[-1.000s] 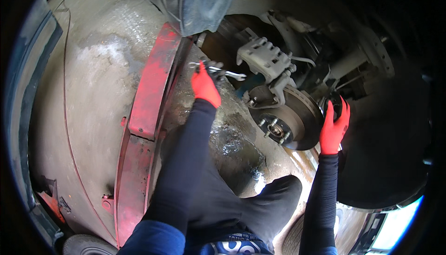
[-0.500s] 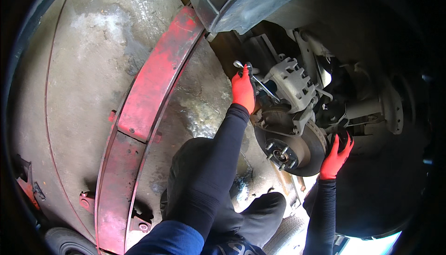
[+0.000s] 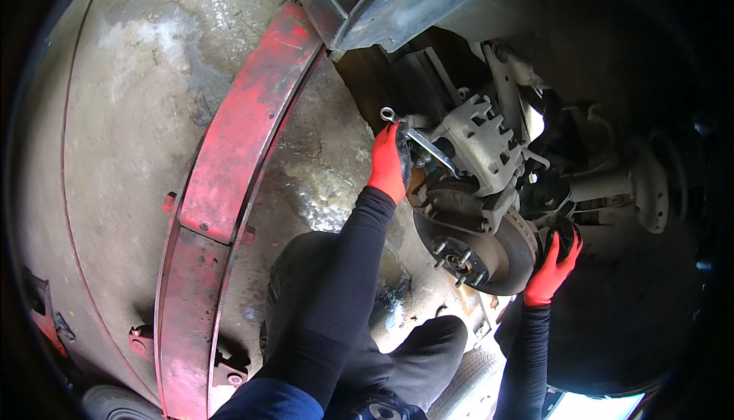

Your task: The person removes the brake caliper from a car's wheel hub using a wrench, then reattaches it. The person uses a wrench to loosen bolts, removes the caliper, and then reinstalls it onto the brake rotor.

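A silver combination wrench (image 3: 430, 147) slants beside the brake caliper (image 3: 480, 141). My left hand (image 3: 389, 164), in a red glove with dark fingers, is closed on it near its ring end. The wrench's other end lies against the caliper's lower left side; its exact seat is hard to see. Below the caliper is the brake disc (image 3: 514, 255), with several bare studs around its hub (image 3: 459, 262). At the disc's right rim, my right hand (image 3: 552, 268), gloved alike, has its fingers curled by the edge; the fingertips are partly hidden.
Left of me a long red metal lift arm (image 3: 235, 133) crosses the concrete floor (image 3: 122, 152). The car's dark fender (image 3: 413, 7) arches overhead. Suspension parts (image 3: 604, 181) fill the shadowed wheel well at right. A tyre (image 3: 468, 385) is by my knees.
My left hand and the wrench have shifted slightly left and down in view, and the wrench's ring end shows more fully. My right hand stays at the disc's rim.
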### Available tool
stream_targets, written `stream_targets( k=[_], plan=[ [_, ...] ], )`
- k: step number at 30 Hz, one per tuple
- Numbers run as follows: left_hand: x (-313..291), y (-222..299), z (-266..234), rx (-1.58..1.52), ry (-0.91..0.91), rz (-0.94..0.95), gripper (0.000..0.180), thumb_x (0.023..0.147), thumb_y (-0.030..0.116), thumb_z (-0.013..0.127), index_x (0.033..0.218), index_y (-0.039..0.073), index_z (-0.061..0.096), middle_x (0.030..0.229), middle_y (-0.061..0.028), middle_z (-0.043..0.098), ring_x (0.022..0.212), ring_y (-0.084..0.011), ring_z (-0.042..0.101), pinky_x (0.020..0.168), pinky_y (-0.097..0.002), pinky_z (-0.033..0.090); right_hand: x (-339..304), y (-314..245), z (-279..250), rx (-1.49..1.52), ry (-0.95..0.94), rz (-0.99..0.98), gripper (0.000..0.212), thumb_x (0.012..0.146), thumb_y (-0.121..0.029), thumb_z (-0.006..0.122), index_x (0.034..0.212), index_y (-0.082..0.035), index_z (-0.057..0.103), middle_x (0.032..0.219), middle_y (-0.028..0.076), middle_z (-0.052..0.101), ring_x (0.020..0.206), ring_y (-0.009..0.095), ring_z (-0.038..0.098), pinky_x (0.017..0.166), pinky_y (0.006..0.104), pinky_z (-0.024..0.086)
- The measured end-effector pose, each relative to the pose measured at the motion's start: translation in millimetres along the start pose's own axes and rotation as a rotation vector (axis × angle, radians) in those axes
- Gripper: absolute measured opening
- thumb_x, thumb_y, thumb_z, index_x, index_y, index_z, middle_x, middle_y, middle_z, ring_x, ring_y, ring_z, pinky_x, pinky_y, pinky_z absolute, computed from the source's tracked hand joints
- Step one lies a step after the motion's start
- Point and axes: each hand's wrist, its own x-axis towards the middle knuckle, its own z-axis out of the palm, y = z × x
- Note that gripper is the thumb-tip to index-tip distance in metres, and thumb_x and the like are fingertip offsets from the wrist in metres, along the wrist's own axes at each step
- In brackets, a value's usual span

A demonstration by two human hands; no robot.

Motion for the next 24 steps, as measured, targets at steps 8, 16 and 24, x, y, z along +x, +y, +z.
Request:
stream_targets(
  k=[8,16,24],
  plan=[
    [-7,18,29,0.193,-0.083,-0.036,0.028,0.101,0.031,0.055,0.106,0.005,0.065,0.089,-0.0015,0.059,0.081,-0.0134,0.052,0.078,-0.0298,0.045,-3,5,-2,0.002,0.022,0.019,0.032,0.095,-0.009,0.059,0.124,0.004,0.058,0.126,0.017,0.055,0.118,0.03,0.054,0.105,0.0375,0.039],
    [3,16,35,0.31,-0.022,0.154,0.028,0.101,0.026,0.054,0.108,0.002,0.065,0.089,-0.0029,0.06,0.081,-0.0137,0.052,0.08,-0.0295,0.045,1,2,4,-0.004,0.014,-0.012,0.033,0.095,-0.008,0.059,0.125,0.004,0.057,0.125,0.016,0.055,0.116,0.028,0.055,0.104,0.036,0.04],
    [-29,9,31,0.623,0.067,0.355,0.035,0.102,0.025,0.053,0.123,-0.003,0.058,0.121,-0.0221,0.058,0.11,-0.0343,0.056,0.097,-0.0385,0.043,-2,5,-1,-0.035,0.021,-0.034,0.032,0.094,-0.007,0.06,0.124,0.004,0.058,0.124,0.015,0.055,0.115,0.027,0.055,0.104,0.0356,0.04]
  ],
)
